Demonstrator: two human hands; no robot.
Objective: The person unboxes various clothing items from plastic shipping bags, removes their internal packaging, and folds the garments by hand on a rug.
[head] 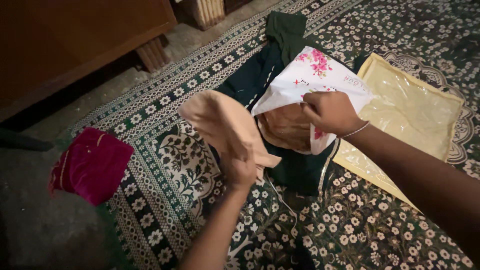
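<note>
Centrally, the left hand [239, 169] grips a peach cloth garment [222, 125]; the right hand [330, 112] pinches open the mouth of a white plastic bag with pink flowers [312, 75]. Apparent step: bagging, calling for feeding the cloth in. The bag's long axis runs diagonally, mouth toward the person, atop a dark green garment [260, 70] on a floral mat [360, 225].

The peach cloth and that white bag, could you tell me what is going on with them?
A person kneeling over a patterned mat grips a peach cloth in the left hand. The right hand holds open a white floral bag lying on a dark green garment. A clear yellowish pouch lies to the right, a magenta cloth to the left.
</note>
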